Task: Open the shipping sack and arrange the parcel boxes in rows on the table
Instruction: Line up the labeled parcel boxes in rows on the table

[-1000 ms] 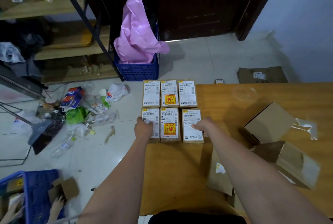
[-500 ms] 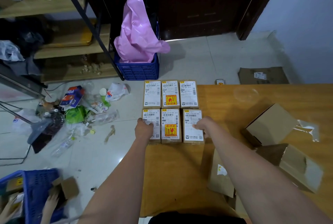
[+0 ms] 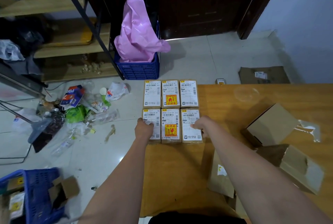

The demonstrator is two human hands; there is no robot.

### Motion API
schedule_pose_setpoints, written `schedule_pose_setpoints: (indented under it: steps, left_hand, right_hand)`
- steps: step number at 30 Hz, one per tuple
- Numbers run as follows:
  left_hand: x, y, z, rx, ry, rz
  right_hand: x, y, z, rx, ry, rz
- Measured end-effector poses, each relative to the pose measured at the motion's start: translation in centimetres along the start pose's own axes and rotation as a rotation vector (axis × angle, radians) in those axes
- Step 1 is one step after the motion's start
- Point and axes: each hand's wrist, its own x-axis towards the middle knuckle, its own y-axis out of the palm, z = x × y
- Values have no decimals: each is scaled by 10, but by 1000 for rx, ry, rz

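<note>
Nothing has shifted: my left hand and right hand still rest on the near-row boxes, fingers curled, at the desk's 10 o'clock corner.

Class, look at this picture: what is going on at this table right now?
A person is arranging six small brown labelled parcel boxes in two rows of three at the left end of a wooden table. The left hand rests on the near-left box, the right hand on the near-right box. Opened brown cardboard packaging lies to the right.
</note>
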Motion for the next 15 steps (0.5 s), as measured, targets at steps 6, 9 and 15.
schedule_pose_setpoints:
  steps: [6, 9, 15]
  left_hand:
    - [-1, -1, -1, -11, -7, 5]
    - [-2, -1, -2, -7, -9, 15]
    - [-3, -4, -8, 17, -31, 17]
  right_hand:
    - [-7, 1, 1, 24, -17, -13]
    - [-8, 1, 0, -19, -52, -53]
    - [-20, -2, -3, -29, -89, -70]
